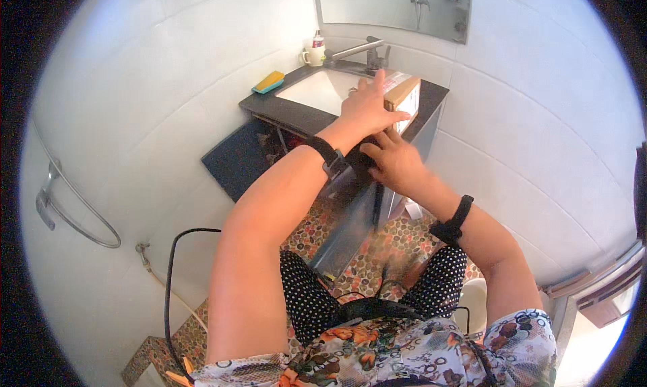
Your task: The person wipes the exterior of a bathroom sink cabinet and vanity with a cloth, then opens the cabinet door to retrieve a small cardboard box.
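My left hand (368, 109) reaches over the front of the dark counter, index finger and thumb spread. It lies against or just in front of a brown cardboard box (403, 94) with a white label, covering the box's left side. The box stands at the counter's right end, beside the white sink basin (315, 92). Closer to me, my right hand (399, 163) is at the counter's front edge, over the cabinet, its fingers bent and apart. I see nothing held in it; what its fingertips touch is unclear.
A grey faucet (364, 48) spans the basin's back. A cup (314, 55) and a yellow sponge-like item (273, 79) stand on the left. Two dark cabinet doors hang open, the left door (237, 159) and right door (347, 222). A black cable (168, 286) loops beside my left arm.
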Demonstrator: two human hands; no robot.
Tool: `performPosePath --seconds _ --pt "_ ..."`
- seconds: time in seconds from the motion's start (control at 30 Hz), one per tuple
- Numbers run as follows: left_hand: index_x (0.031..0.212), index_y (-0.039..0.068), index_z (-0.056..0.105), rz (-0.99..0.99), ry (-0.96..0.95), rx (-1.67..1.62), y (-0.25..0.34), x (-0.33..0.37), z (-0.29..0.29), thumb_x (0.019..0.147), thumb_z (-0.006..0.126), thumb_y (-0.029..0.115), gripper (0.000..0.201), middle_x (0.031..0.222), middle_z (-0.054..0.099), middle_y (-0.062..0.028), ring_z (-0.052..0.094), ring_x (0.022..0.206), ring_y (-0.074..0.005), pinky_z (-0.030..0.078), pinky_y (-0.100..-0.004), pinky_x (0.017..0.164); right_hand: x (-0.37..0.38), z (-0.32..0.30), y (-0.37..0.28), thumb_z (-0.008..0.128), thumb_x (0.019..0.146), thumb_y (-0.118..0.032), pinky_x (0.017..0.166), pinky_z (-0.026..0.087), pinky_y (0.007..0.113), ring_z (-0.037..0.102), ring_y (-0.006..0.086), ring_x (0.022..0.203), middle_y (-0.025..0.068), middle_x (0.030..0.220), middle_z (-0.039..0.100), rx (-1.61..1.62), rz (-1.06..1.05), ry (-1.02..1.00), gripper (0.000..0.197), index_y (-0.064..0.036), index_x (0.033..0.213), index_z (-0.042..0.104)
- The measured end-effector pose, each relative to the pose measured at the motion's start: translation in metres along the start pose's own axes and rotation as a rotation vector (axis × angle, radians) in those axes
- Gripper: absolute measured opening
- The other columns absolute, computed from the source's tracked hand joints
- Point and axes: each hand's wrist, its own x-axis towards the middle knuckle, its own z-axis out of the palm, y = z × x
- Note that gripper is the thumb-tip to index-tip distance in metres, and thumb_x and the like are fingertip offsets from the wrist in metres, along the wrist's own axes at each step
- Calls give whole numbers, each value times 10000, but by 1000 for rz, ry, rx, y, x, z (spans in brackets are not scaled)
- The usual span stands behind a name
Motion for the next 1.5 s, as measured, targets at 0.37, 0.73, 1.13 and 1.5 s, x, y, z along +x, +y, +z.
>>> performPosePath --seconds 0.37,0.73,1.13,1.5 --pt "1318 -14 465 -362 368 -674 -110 -48 -67 748 721 463 786 1198 576 -191 591 1037 -271 495 -368 834 -3 -13 11 748 713 -242 817 486 412 549 319 973 105 971 551 273 114 0 376 -107 1039 617" --pt "1355 -14 434 -664 438 -488 -224 -287 -18 778 767 270 724 1237 546 -142 560 1067 -240 481 -345 872 18 15 101 641 853 -252 857 517 462 564 364 1075 131 1187 557 -225 362 -56 341 -159 1178 602" --pt "1308 109 465 -402 289 -71 -220 -214 127 678 808 270 735 1330 441 -205 519 1127 -414 465 -470 926 35 16 76 557 878 -118 879 508 461 556 386 1087 154 1223 531 -366 314 -201 360 -137 1238 556" --pt "1404 100 351 -287 308 -44 -267 -168 208 695 786 177 835 1343 402 -259 459 1164 -477 478 -509 923 53 13 57 575 876 -83 921 457 439 533 377 1104 156 1168 546 -293 347 -212 366 -136 1238 561"
